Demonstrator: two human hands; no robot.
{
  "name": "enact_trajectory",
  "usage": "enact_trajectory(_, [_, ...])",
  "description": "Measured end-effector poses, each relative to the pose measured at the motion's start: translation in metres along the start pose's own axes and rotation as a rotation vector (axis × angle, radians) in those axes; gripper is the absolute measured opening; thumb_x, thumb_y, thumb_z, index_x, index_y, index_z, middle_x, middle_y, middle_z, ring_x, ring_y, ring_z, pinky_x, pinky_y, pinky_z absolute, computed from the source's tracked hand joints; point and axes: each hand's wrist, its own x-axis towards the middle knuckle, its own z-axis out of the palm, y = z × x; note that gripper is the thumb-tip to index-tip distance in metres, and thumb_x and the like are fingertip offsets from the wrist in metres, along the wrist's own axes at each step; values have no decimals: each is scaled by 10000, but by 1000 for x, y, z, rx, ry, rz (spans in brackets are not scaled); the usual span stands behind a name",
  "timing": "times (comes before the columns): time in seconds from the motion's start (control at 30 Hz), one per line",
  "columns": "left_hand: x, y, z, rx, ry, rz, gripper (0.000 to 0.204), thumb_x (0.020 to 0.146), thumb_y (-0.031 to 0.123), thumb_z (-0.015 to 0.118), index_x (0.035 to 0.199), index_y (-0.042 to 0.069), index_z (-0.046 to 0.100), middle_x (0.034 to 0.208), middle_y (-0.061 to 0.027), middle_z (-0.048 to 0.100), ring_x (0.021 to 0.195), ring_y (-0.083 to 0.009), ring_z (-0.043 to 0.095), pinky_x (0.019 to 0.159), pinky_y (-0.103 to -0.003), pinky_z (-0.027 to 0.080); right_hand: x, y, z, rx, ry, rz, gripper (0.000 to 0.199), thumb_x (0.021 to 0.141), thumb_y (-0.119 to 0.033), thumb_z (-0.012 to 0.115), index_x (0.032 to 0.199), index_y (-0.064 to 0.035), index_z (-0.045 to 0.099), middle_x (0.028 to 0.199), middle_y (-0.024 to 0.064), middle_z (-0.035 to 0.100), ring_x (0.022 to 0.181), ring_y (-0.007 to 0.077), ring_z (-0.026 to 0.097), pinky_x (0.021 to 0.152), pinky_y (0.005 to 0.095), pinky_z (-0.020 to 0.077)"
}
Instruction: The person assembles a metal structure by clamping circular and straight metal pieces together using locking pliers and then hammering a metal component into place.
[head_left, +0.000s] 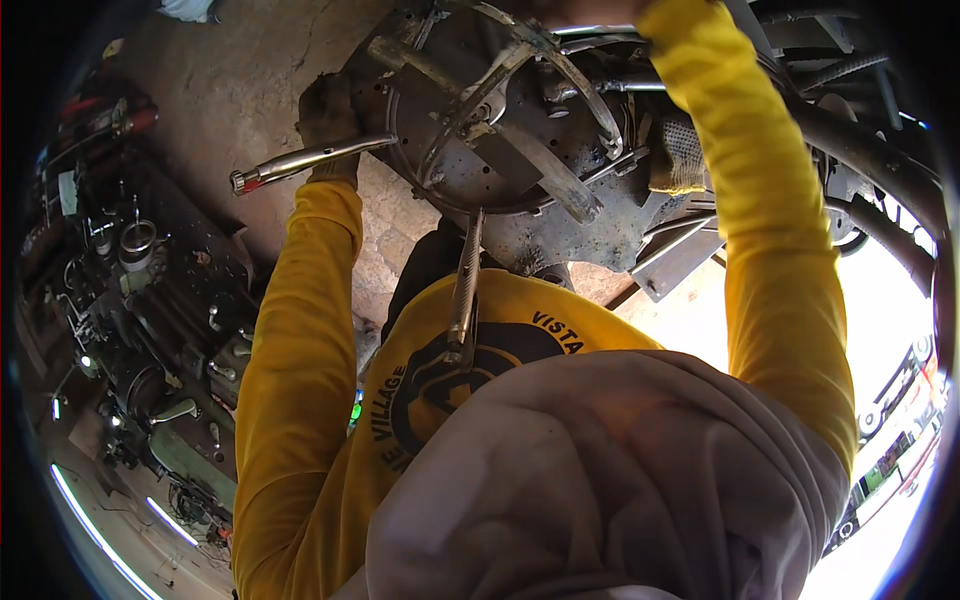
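My left hand (328, 110), dark and in shadow, is at the left edge of a round metal plate (440, 105) with small holes. Its fingers are mostly hidden, so I cannot tell its grip. Beside its wrist, the shiny handle of locking pliers (315, 160) reaches the plate's rim. A second pair of locking pliers (465, 290) sticks out from the near rim toward my chest. Curved metal bands (585, 95) and a flat bar (550, 170) cross over the plate. My right hand (590, 12) is blurred and cut off at the top edge, past the far side of the plate.
A grey mesh glove (678, 160) lies right of the plate on a stained metal sheet (540, 240). Dark pipes (870, 150) stand at the right. Metal parts and tools crowd a dark bench (150, 300) on the left. Concrete floor (240, 60) shows beyond.
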Motion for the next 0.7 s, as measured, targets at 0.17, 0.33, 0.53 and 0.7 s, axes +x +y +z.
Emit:
enact_trajectory(0.17, [-11, 11, 1, -28, -39, 29, 524, 914, 394, 624, 1174, -59, 598, 1133, -220, 666, 1036, -300, 646, 929, -384, 485, -79, -77, 2, 17, 120, 194, 180, 872, -259, 684, 894, -87, 736, 874, 63, 697, 782, 242, 662, 684, 369, 533])
enact_trajectory(0.33, [-5, -4, 0, -57, 33, 21, 421, 927, 376, 611, 1077, -15, 653, 1022, -148, 689, 905, -213, 641, 820, -339, 513, -86, -88, -10, 214, 131, 558, 135, 857, -241, 686, 833, -120, 740, 821, 27, 693, 758, 224, 655, 661, 369, 524])
enact_trajectory(0.53, [-5, 2, 6, -36, -4, 56, 459, 924, 386, 609, 1106, -35, 632, 1060, -178, 679, 963, -257, 639, 864, -353, 500, -69, -33, -26, 740, 270, 610, 323, 787, -375, 729, 700, -69, 668, 663, 98, 620, 660, 300, 559, 639, 407, 450])
enact_trajectory(0.7, [-4, 1, 3, -22, 2, 75, 492, 921, 394, 608, 1130, -52, 615, 1092, -203, 671, 1012, -295, 636, 901, -365, 489, -27, -11, -32, 128, 61, 174, 401, 803, -442, 730, 621, -91, 663, 607, 78, 592, 704, 279, 547, 679, 426, 412])
